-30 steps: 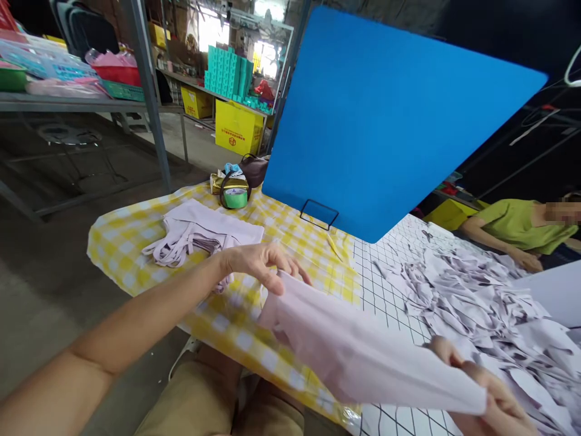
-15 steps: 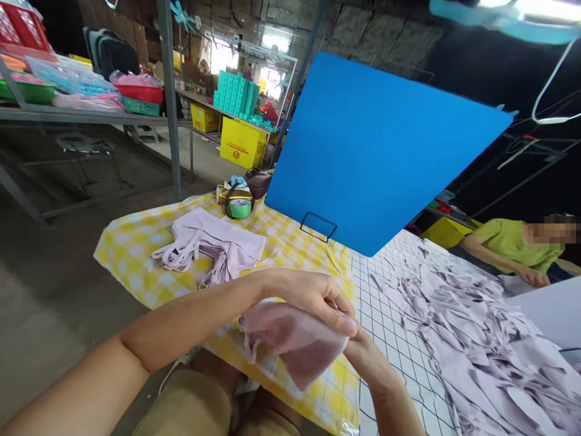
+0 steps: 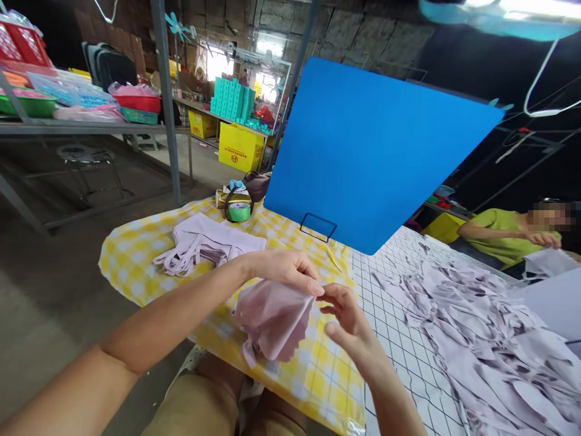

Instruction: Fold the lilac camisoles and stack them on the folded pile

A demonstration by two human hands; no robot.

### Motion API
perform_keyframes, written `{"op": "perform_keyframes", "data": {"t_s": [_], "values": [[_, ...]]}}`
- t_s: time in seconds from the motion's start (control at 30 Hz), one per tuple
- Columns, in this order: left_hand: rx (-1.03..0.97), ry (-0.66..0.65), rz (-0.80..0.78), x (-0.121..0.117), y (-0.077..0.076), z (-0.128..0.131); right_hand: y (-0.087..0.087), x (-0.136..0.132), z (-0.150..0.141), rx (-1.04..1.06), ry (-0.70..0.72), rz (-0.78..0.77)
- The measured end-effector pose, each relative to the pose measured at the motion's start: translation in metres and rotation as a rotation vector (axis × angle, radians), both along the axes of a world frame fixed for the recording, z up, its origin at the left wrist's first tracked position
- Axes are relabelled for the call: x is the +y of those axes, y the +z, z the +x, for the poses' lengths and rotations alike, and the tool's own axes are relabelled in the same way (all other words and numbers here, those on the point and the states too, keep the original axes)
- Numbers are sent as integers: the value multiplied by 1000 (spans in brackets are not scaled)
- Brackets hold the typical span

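Note:
My left hand (image 3: 290, 270) pinches the upper edge of a small mauve cloth bag (image 3: 276, 321), which hangs over the checked cloth in front of me. The bag has a zigzag-cut edge at its right side and a narrow strap dangling at its lower left. My right hand (image 3: 347, 321) is just right of it, thumb and fingers apart, its index fingertip close to the left fingertips. Whether that fingertip touches the bag I cannot tell. Beyond my left forearm lies a neat stack of mauve cloth bags (image 3: 218, 236) with straps, partly hidden by the arm.
A yellow checked tablecloth (image 3: 149, 254) covers the near table. On the right, a heap of loose mauve cloth pieces (image 3: 481, 327) lies on a white grid cloth (image 3: 390, 345). A blue board (image 3: 372, 151) stands behind, near green tape (image 3: 239, 211). A co-worker (image 3: 503, 236) sits at far right, holding cloth.
The bag has moved left and its zigzag edge now shows. My right hand has come away from it, with its fingers spread. The co-worker has raised their hands with cloth.

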State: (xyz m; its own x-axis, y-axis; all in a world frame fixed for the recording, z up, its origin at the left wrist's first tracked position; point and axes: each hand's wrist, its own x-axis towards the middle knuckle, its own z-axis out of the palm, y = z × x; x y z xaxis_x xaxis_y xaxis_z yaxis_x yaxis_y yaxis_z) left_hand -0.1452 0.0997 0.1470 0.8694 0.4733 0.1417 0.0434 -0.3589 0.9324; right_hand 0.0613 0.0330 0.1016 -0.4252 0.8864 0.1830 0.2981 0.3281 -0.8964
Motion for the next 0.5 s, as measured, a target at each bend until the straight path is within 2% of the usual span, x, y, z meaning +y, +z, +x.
{"op": "perform_keyframes", "data": {"t_s": [0.07, 0.13, 0.23, 0.3, 0.37, 0.5], "values": [[41, -29, -39, -1, 2, 1, -8, 0, -12, -91, -17, 22], [54, -32, -61, 0, 3, -2, -16, 0, -19, -90, -4, -51], [26, 79, -75, 4, 3, -10, -23, -4, -20, 87, 1, -255], [4, 160, -108, 6, 2, -14, -25, -7, -17, 199, -49, -311], [-3, 192, -134, 6, 1, -15, -30, -8, -18, 224, -69, -281], [23, 129, -167, 2, 0, -8, -52, -4, -35, 100, -72, -143]]}}
